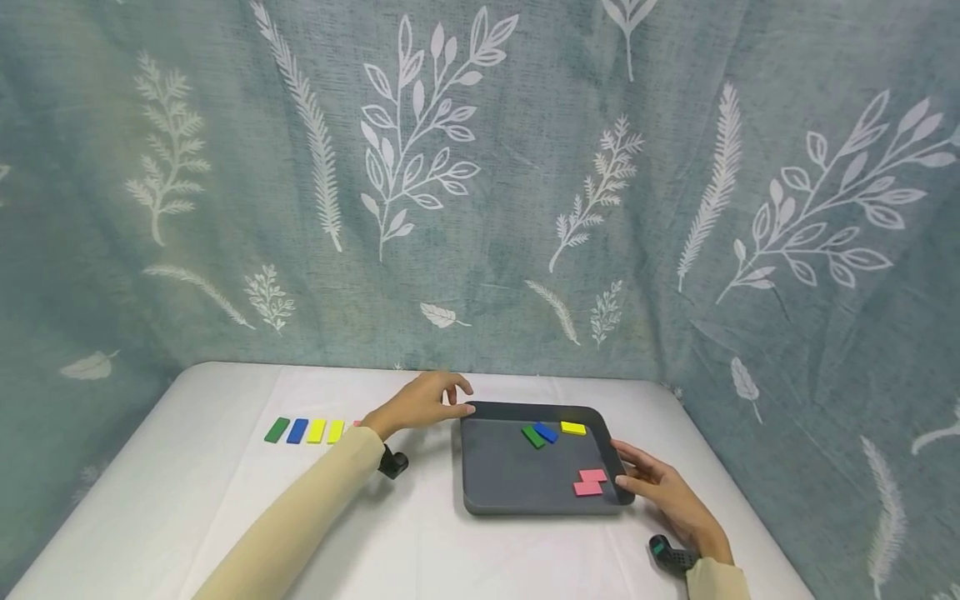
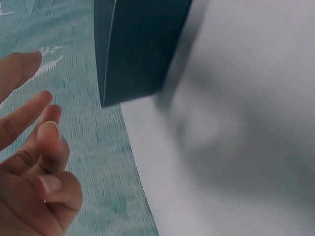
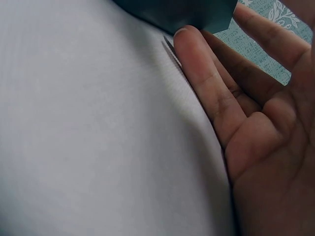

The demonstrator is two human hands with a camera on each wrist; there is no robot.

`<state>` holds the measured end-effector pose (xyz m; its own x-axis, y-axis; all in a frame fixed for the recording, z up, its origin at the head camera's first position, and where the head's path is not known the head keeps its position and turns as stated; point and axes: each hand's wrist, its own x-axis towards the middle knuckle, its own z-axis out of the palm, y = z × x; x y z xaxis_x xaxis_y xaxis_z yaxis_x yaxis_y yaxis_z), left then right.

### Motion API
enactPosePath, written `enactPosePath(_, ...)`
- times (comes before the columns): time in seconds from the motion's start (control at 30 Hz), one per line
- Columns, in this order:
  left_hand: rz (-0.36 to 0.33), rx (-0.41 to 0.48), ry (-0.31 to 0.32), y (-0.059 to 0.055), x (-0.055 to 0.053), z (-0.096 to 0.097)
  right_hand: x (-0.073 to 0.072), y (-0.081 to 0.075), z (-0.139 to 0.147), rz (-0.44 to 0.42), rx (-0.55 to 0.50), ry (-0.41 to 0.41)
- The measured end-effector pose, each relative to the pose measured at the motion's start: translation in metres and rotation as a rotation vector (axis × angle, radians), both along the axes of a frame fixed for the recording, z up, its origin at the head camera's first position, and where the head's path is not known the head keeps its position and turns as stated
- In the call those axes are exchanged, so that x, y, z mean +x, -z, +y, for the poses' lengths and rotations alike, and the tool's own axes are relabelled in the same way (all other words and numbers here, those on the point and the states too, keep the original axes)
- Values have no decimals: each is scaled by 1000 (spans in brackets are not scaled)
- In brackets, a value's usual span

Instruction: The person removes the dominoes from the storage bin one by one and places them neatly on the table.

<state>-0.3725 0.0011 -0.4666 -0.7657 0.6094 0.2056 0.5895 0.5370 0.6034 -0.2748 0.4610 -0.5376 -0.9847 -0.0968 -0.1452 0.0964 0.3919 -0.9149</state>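
Note:
A dark grey rectangular tray (image 1: 525,503) lies on the white table. In it are a green tile (image 1: 533,437) with a blue tile (image 1: 546,432) against it, a yellow tile (image 1: 573,428) near the far wall, and two pink tiles (image 1: 588,488) close together at the near right. My right hand (image 1: 670,497) holds the tray's right wall, its thumb over the rim and its fingers along the outside. By the far left corner is my left hand (image 1: 423,402), fingers loosely bent; the left wrist view shows them apart from the tray wall (image 2: 142,49).
Left of the tray stands a row of tiles: green (image 1: 277,430), blue (image 1: 297,431), two yellow (image 1: 317,431) and a pink one (image 1: 357,423) partly hidden by the left arm. A patterned green curtain (image 1: 480,317) hangs behind the table's (image 1: 247,517) far edge.

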Motion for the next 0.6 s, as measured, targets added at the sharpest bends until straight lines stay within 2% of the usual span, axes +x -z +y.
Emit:
enactPosePath(0.23, -25, 9, 12, -2, -2, 21, 0, -3, 0, 6, 4, -22)
enactPosePath(0.6, -52, 5, 56, 1, -5, 56, 1, -3, 0, 19, -10, -27)
